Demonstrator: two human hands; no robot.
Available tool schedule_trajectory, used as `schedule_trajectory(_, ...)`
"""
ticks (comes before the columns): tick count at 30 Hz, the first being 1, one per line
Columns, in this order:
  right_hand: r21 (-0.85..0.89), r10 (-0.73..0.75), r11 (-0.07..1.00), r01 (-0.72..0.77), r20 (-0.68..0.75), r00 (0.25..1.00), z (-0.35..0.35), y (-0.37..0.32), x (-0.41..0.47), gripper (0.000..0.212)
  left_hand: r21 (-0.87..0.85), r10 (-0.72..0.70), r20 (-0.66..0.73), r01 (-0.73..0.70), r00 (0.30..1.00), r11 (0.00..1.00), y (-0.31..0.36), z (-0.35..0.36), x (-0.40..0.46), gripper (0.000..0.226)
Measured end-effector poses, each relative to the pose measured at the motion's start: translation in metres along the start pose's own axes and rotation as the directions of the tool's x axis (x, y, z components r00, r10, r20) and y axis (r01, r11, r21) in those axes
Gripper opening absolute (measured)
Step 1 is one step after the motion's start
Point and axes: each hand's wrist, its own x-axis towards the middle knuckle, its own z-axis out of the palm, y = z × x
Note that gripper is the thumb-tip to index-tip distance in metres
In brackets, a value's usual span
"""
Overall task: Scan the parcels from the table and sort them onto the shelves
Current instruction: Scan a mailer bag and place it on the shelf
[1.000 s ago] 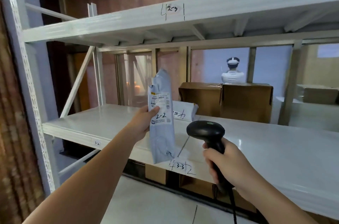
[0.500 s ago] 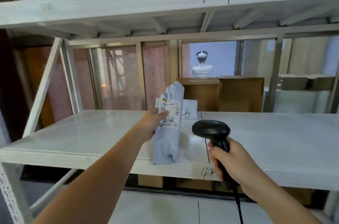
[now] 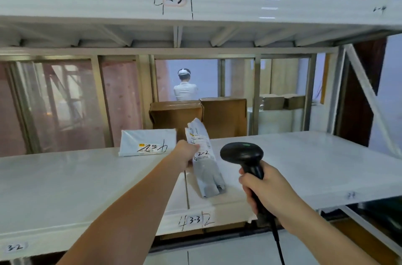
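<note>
My left hand (image 3: 186, 156) grips a long grey plastic parcel (image 3: 206, 169) by its labelled middle, with "2-2" written on the label. The parcel is held upright and slightly tilted over the white middle shelf (image 3: 87, 180), above the edge mark "3-3". In my right hand (image 3: 264, 188) is a black handheld barcode scanner (image 3: 242, 154), its head just right of the parcel and its cable hanging down. A second white parcel (image 3: 148, 142) lies flat at the back of the same shelf, to the left.
An upper white shelf (image 3: 217, 4) marked "2-3" runs overhead. Two brown cardboard boxes (image 3: 200, 117) stand behind the middle shelf. A person in white stands beyond them with their back turned. A slanted white brace (image 3: 369, 99) closes the right end of the rack.
The view has swung right and closer to the rack. My left hand has carried the grey parcel forward over the middle shelf; the scanner stays beside it in my right hand.
</note>
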Motion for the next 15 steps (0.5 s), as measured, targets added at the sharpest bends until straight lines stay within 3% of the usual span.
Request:
schedule_trajectory(7, -0.012, 0.000, 1.000, 0.000, 0.004, 1.000, -0.025, 0.008, 0.007, 0.006, 0.318, 0.115, -0.192, -0.049, 0.975, 0.947, -0.009, 0.005, 0.019, 0.029)
schedule_trajectory(15, 0.001, -0.013, 1.000, 0.013, 0.055, 0.998, -0.020, 0.012, 0.019, 0.006, 0.602, 0.226, -0.221, -0.049, 0.949, 0.797, -0.003, -0.015, 0.009, 0.036)
